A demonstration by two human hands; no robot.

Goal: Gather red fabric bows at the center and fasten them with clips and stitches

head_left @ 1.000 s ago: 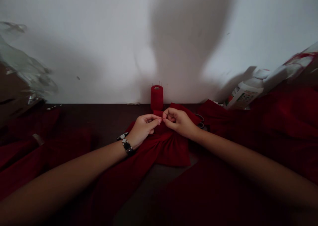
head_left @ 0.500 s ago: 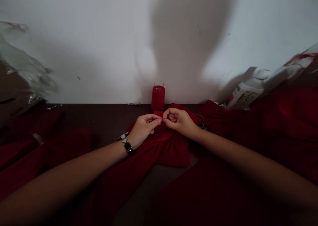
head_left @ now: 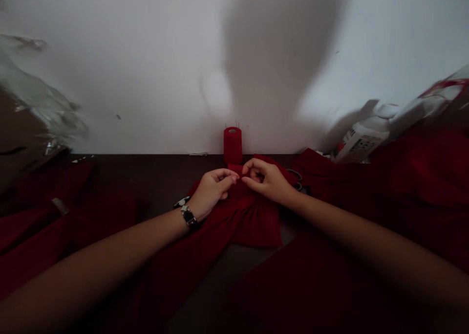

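My left hand (head_left: 215,186) is closed in a pinch, thumb against forefinger, above gathered red fabric (head_left: 256,224). What it pinches is too small to make out. Close by on the right, my right hand (head_left: 266,178) has its thumb and forefinger slightly apart, the other fingers curled, with nothing visible between the tips. Just behind both hands stands a spool of red thread (head_left: 232,145) with several thin needles or pins sticking up from its top. Metal loops that look like scissor handles (head_left: 296,177) show beside my right wrist.
More red fabric lies at the left (head_left: 106,211) and in a heap at the right (head_left: 421,172). A white bottle (head_left: 362,136) leans near the white wall (head_left: 146,70). Clear plastic wrapping (head_left: 40,89) hangs over a brown box (head_left: 18,138) at far left.
My right thumb and forefinger have parted and moved slightly away from my left fingertips. My left hand keeps its pinch in nearly the same place.
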